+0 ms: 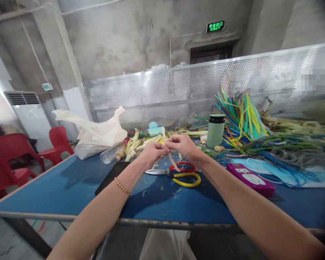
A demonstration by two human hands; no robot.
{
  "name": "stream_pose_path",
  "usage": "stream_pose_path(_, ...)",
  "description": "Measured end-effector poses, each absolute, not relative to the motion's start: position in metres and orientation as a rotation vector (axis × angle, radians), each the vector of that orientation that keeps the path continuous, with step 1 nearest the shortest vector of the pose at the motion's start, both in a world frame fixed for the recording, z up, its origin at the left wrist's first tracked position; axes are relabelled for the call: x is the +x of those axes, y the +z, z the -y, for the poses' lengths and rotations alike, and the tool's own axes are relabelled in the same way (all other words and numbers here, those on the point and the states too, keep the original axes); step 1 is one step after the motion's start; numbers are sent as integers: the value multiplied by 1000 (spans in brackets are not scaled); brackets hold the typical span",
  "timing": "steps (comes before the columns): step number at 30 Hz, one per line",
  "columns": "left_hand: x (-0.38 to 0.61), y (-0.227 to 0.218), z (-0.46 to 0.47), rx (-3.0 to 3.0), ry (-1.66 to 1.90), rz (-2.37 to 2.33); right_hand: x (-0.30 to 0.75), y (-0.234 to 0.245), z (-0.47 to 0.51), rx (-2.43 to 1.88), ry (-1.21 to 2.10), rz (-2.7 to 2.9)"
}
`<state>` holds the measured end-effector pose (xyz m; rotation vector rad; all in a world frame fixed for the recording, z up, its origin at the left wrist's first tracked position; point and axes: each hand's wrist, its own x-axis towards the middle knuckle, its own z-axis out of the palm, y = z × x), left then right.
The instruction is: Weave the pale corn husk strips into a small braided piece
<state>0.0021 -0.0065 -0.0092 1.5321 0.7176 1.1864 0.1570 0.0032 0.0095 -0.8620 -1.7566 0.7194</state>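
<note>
Over the blue table, my left hand (152, 154) and my right hand (182, 145) meet, each with thumb and fingers pinched together. Between them is a thin pale strip (174, 163), which looks like corn husk. One end stands up above my fingers and the other hangs below them. Under my hands lies a pair of scissors (157, 172), with one red and one yellow handle and the blades pointing left. Pale corn husks (135, 144) lie beyond my left hand. My fingertips partly hide the middle of the strip.
At the left are a white plastic bag (100, 133), a clear bottle (111, 153) and a flat black device (112, 177). At the right stand a green tumbler (216, 134), colourful strips (243, 115) and a purple box (250, 179). A perforated metal panel (151, 97) stands behind.
</note>
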Motion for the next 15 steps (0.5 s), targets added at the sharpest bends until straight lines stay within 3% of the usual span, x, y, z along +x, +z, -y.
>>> stream_pose_path(15,4,-14,4,1512,1104,-677,149,9,4,-940,608,1788)
